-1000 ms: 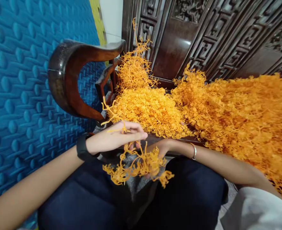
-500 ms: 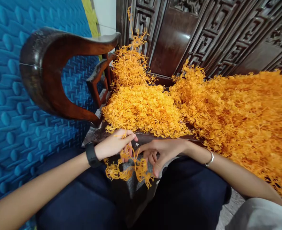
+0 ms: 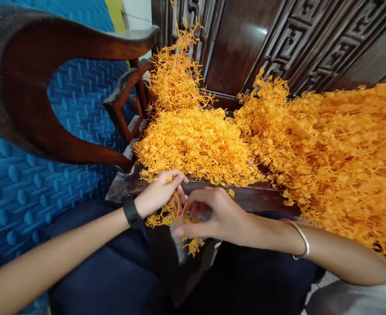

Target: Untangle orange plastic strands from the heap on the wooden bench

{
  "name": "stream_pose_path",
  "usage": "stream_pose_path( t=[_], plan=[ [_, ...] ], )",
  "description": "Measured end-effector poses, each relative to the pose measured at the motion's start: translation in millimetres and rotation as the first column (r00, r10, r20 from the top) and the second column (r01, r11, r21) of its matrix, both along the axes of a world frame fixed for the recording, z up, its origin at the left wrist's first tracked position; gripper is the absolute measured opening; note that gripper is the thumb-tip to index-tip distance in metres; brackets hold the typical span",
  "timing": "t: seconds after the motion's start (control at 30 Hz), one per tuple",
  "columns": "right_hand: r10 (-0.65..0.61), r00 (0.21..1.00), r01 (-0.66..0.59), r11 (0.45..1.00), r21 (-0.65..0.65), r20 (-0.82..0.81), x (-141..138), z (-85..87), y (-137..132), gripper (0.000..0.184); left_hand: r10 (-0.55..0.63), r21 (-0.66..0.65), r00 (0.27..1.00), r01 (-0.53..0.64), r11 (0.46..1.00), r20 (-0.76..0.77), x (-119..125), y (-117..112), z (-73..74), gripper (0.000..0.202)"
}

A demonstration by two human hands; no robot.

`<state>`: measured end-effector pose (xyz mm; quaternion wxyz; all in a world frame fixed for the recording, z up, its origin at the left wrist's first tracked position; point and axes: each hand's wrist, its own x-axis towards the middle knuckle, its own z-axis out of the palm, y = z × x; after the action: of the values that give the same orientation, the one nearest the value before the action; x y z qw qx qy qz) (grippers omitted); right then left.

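My left hand (image 3: 165,188), a dark band at its wrist, is closed on an orange branched strand. A bit of the strand sticks up over the fingers. Its curly-ended branches (image 3: 161,216) hang below, over my lap. My right hand (image 3: 212,214), with a silver bangle at the wrist, is beside the hanging part. Its thumb is stretched out apart from the curled fingers, and I see nothing gripped between them; the fingertips are partly hidden. Just beyond my hands, a pile of short orange curly pieces (image 3: 196,144) lies on the dark wooden seat (image 3: 252,197).
A large heap of the same orange strands (image 3: 343,144) covers the seat on the right. A looser tangle (image 3: 176,83) stands at the back left. The curved wooden armrest (image 3: 91,48) is to my left, above blue textured matting (image 3: 12,192). Behind rises a carved backrest (image 3: 241,43).
My right hand has moved left and turned, so its thumb now lies across the hanging branches. My left hand keeps its hold. The view has shifted slightly, with the armrest now larger.
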<state>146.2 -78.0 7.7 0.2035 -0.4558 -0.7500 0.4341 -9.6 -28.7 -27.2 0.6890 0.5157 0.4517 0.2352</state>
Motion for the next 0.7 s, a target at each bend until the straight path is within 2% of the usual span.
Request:
stream_pose_path(
  t=[0.07,0.1,0.2,0.23,0.37,0.43,0.5,0.57,0.63,0.7],
  plan=[
    [-0.020,0.996,0.012,0.996,0.092,0.087,-3,-1.6,-3,0.039,-0.003,-0.018,1.000,0.003,1.000,0.009,2,-1,-0.2,0.010],
    [-0.010,0.995,0.001,0.997,0.083,0.100,-3,-2.2,-3,0.034,-0.006,-0.030,1.000,0.007,1.000,0.015,3,-1,0.2,0.010],
    [0.064,0.997,-0.062,0.998,-0.033,0.053,0,-1.4,1,0.014,-0.018,-0.056,0.999,0.020,0.998,0.037,2,-1,3.3,0.010],
    [0.088,0.996,-0.086,0.994,-0.074,0.030,2,-0.1,2,0.013,-0.017,-0.055,0.999,0.020,0.998,0.045,1,-1,4.7,0.010],
    [0.208,0.978,-0.202,0.963,-0.177,0.014,5,4.8,3,0.039,0.010,-0.040,0.999,-0.009,0.999,0.042,-1,-1,9.1,0.012],
    [0.291,0.952,-0.282,0.955,-0.088,0.101,3,4.5,-1,0.047,0.021,-0.051,0.999,-0.019,0.999,0.039,-1,-1,9.4,0.012],
    [0.319,0.912,-0.351,0.932,0.089,0.260,-1,2.0,-8,0.036,0.024,-0.069,0.998,-0.020,0.997,0.054,-1,-1,8.1,0.013],
    [0.303,0.870,-0.411,0.882,0.232,0.389,-5,-1.5,-14,0.024,0.025,-0.080,0.997,-0.019,0.997,0.070,-1,-1,6.1,0.013],
    [0.302,0.853,-0.446,0.846,0.293,0.426,-8,-4.2,-18,0.020,0.022,-0.078,0.997,-0.015,0.997,0.080,-1,-1,4.4,0.012],
    [0.346,0.865,-0.453,0.849,0.271,0.364,-8,-4.5,-17,0.016,0.006,-0.065,0.997,0.000,0.998,0.081,-2,-1,4.2,0.013]
  ],
)
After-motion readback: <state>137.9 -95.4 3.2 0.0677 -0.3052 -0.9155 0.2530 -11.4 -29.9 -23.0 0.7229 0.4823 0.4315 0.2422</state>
